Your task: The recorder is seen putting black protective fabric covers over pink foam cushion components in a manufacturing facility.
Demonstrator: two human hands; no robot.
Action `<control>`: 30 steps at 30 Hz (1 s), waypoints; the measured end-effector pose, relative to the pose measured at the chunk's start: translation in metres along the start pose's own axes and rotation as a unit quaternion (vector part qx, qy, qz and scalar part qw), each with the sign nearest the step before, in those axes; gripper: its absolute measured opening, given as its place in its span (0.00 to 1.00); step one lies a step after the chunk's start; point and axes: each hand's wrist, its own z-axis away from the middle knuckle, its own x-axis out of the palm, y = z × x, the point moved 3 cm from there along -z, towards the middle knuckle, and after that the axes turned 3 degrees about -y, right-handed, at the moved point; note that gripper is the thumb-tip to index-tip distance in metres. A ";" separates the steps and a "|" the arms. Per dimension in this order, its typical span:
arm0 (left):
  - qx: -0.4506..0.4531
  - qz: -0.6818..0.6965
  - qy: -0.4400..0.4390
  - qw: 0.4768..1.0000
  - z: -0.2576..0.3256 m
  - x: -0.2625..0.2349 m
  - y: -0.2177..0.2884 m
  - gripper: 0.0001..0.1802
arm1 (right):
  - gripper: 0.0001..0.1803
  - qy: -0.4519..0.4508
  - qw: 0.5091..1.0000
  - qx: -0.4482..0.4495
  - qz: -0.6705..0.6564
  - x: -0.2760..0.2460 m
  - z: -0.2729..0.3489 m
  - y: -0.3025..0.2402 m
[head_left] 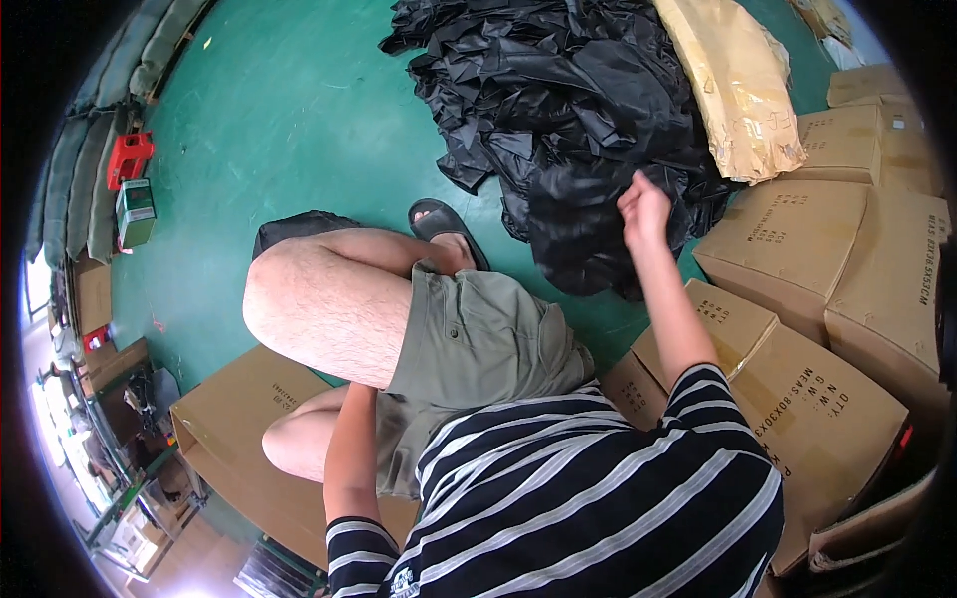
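On the floor in front of me, a tall heap of shiny black fabric pieces [558,90] spreads out, creased and overlapping. My right hand [646,206] reaches over its near right side, fingers closed in a pinch on a black fabric piece [578,224] that hangs toward me. My left forearm [353,448] passes under my raised thigh, which hides my left hand completely. Past that knee, another black item [304,227] shows in part; what touches it is hidden.
Brown cartons [778,239] crowd my right side. A tan, paper-wrapped bundle [738,90] leans along the heap's right edge. Another carton [239,409] stands by my left leg. At the far left are a red container [130,159], a green tin [136,214] and stacked grey-green rolls [85,179].
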 end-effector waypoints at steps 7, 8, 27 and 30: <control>0.004 -0.013 0.009 1.000 -0.026 0.004 0.008 0.38 | 0.19 -0.127 0.969 -0.200 -0.071 0.073 0.042 -0.146; 0.001 -0.015 0.009 1.000 -0.026 0.008 0.006 0.38 | 0.19 -0.129 0.960 -0.237 -0.079 0.081 0.052 -0.156; -0.024 -0.014 0.053 0.998 -0.043 0.033 0.025 0.38 | 0.14 -0.070 0.922 0.348 0.153 -0.045 -0.010 0.151; -0.020 -0.019 0.060 0.998 -0.063 0.035 0.040 0.38 | 0.13 -0.120 0.918 0.352 0.138 -0.013 -0.019 0.137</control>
